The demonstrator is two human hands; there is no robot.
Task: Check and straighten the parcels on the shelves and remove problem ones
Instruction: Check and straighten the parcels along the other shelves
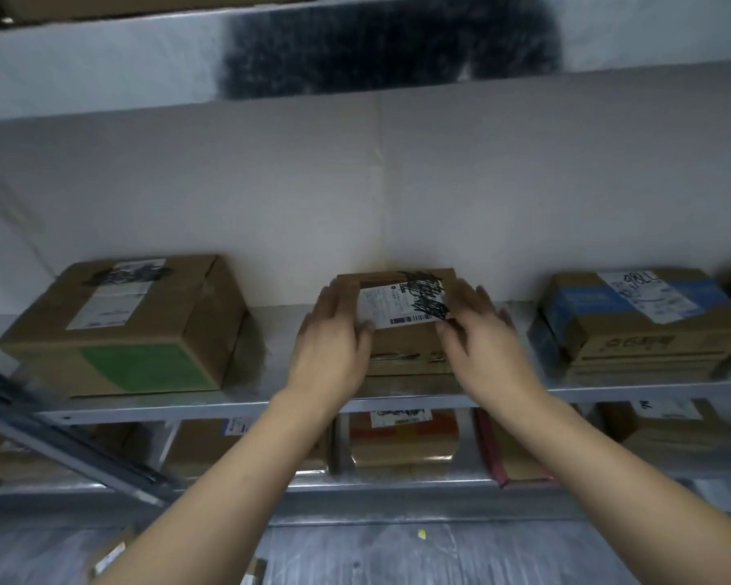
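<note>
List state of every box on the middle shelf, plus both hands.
Small brown cardboard parcel with scribbled white label: closed, label up, held between both hands.
Left hand: straight fingers along parcel's left side, thumb on top.
Right hand: straight fingers along parcel's right side, thumb on top.
Large brown cardboard box with green patch: closed, skewed, untouched.
Brown cardboard box with blue tape: closed, skewed, untouched.

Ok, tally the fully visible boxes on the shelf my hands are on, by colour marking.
Green-patched box: 1
Blue-banded box: 1
Plain brown box: 1
Total: 3
</note>
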